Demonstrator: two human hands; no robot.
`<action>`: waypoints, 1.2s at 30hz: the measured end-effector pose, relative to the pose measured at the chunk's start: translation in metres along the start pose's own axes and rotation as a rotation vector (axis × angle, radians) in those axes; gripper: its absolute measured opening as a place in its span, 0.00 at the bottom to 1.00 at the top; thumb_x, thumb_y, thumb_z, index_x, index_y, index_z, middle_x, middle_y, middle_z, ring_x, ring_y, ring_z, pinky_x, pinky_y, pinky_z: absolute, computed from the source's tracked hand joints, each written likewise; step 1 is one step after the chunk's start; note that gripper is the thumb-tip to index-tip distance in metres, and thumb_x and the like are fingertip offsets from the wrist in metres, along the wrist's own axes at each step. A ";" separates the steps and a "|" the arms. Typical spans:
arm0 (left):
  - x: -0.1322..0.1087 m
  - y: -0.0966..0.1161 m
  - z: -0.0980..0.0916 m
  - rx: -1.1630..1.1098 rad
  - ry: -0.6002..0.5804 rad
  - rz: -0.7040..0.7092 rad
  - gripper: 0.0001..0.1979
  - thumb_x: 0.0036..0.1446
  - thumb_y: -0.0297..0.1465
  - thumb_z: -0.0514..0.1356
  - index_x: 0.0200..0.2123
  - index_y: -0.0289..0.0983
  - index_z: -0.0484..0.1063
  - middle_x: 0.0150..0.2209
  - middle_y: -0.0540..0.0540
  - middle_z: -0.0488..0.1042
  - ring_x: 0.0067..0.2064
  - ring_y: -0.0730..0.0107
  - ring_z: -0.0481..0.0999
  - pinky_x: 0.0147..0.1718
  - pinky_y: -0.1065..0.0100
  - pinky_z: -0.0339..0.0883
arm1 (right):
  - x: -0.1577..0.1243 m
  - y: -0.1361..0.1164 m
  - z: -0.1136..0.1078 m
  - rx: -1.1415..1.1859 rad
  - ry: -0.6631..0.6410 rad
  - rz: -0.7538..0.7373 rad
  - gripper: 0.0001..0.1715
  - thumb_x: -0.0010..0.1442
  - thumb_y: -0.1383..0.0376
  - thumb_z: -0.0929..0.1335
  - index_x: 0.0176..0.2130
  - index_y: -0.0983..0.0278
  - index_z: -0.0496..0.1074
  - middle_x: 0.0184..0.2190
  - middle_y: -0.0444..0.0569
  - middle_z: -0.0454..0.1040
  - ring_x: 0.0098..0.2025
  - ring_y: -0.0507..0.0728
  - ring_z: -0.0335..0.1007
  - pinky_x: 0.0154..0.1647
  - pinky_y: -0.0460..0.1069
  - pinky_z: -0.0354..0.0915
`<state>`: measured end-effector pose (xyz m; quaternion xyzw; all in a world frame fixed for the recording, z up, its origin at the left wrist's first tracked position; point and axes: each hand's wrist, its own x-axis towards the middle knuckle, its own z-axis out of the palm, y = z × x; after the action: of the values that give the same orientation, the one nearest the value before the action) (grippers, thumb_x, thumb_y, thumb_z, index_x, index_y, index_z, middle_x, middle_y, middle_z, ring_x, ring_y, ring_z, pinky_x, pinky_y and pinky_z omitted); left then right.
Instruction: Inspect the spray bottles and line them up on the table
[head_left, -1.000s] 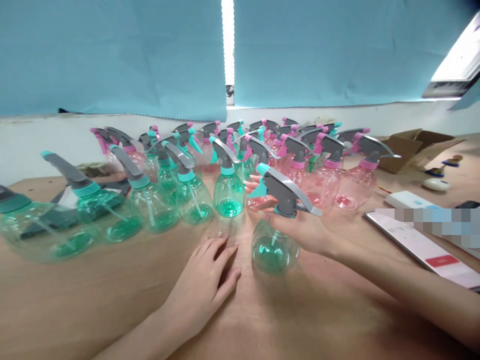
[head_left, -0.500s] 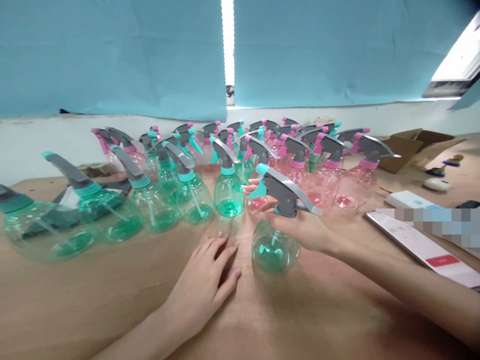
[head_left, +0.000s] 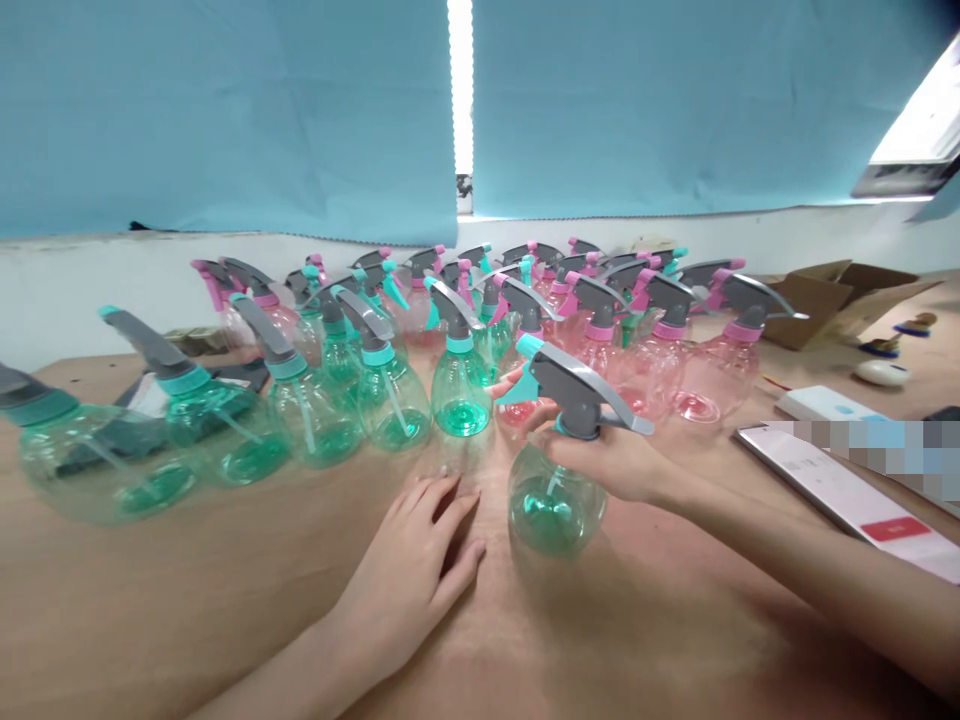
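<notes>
My right hand (head_left: 600, 455) is closed round the neck of a green spray bottle (head_left: 556, 515) with a grey and turquoise trigger head. That bottle is upright at the front of the group; some of my fingers are hidden behind it. My left hand (head_left: 424, 545) lies palm down on the wooden table (head_left: 247, 610), fingers stretched out, holding nothing. It is left of the held bottle. Beyond my left fingertips stands another green spray bottle (head_left: 461, 395). Just behind the held bottle is a pink spray bottle (head_left: 517, 408), partly covered.
More green spray bottles (head_left: 394, 405) stand in a row to the left. Several pink spray bottles (head_left: 720, 375) crowd the back right. Right of them are an open cardboard box (head_left: 825, 300), a white mouse (head_left: 883, 373) and a phone (head_left: 832, 480). Blue curtains (head_left: 225, 120) hang behind.
The whole view has shifted slightly, so everything appears a little further right and lower. My right hand keeps its hold on the green spray bottle, and my left hand stays flat on the table.
</notes>
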<state>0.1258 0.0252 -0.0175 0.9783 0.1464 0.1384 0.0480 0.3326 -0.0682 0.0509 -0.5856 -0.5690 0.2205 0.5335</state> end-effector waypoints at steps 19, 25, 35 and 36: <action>-0.002 0.002 -0.002 -0.016 -0.019 -0.015 0.18 0.65 0.35 0.53 0.55 0.35 0.68 0.55 0.37 0.68 0.58 0.49 0.65 0.55 0.45 0.61 | 0.000 0.002 0.003 0.024 0.055 -0.084 0.10 0.46 0.67 0.65 0.32 0.60 0.73 0.32 0.45 0.73 0.31 0.53 0.67 0.30 0.48 0.64; -0.001 0.002 -0.002 -0.036 -0.011 -0.015 0.18 0.64 0.35 0.54 0.55 0.36 0.68 0.54 0.38 0.69 0.57 0.50 0.65 0.55 0.46 0.61 | 0.000 -0.001 0.004 0.061 0.054 -0.123 0.08 0.47 0.69 0.64 0.28 0.59 0.71 0.28 0.42 0.69 0.30 0.52 0.66 0.30 0.47 0.66; -0.001 0.002 -0.002 -0.040 0.008 -0.011 0.17 0.64 0.36 0.53 0.54 0.37 0.68 0.54 0.39 0.69 0.57 0.50 0.66 0.54 0.47 0.61 | -0.002 -0.004 0.005 -0.045 0.096 -0.141 0.05 0.49 0.66 0.64 0.28 0.58 0.70 0.27 0.44 0.69 0.31 0.55 0.68 0.29 0.49 0.66; -0.001 0.001 -0.002 -0.037 0.012 -0.008 0.17 0.64 0.36 0.53 0.54 0.37 0.68 0.54 0.39 0.69 0.57 0.50 0.66 0.54 0.47 0.61 | -0.001 -0.004 0.005 -0.082 0.097 -0.133 0.05 0.49 0.65 0.64 0.28 0.58 0.70 0.27 0.44 0.69 0.31 0.55 0.68 0.28 0.49 0.66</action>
<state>0.1246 0.0235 -0.0159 0.9758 0.1483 0.1467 0.0656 0.3266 -0.0684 0.0519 -0.5781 -0.5886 0.1324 0.5493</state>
